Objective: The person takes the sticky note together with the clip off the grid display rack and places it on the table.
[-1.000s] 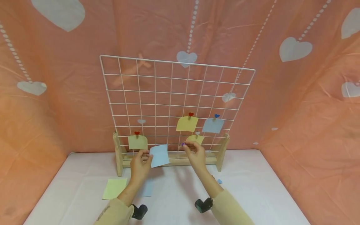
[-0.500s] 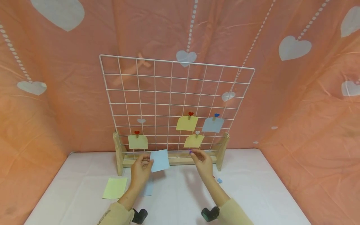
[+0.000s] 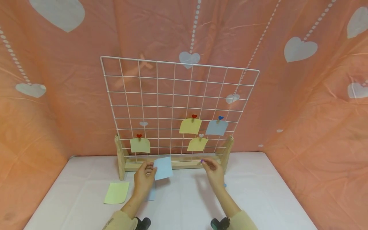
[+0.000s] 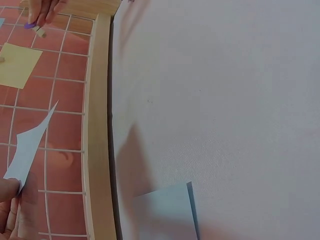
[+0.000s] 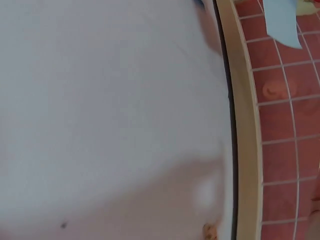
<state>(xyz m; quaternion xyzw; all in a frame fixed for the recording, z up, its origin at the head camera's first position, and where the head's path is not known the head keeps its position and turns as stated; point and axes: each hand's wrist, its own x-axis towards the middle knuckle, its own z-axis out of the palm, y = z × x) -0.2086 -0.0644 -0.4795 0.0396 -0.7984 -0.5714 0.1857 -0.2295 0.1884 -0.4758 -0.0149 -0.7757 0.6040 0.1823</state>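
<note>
On a white table draped round with a pink heart-print backdrop, we see a white wire grid standing upright in a wooden base. Our left hand pinches a pale blue note by its left edge, holding it up just in front of the base's rail, below the grid's lowest row. Our right hand pinches a small clip with a purple top between its fingertips, to the right of the blue note and not touching it.

Four notes already hang from the grid on heart-topped clips: a yellow note at lower left, a yellow note near the middle, a smaller yellow note below it, and a blue note at right. We judge the pinning well under way. The held note is not yet clipped on, and a yellow note and another blue note lie flat on the table.
</note>
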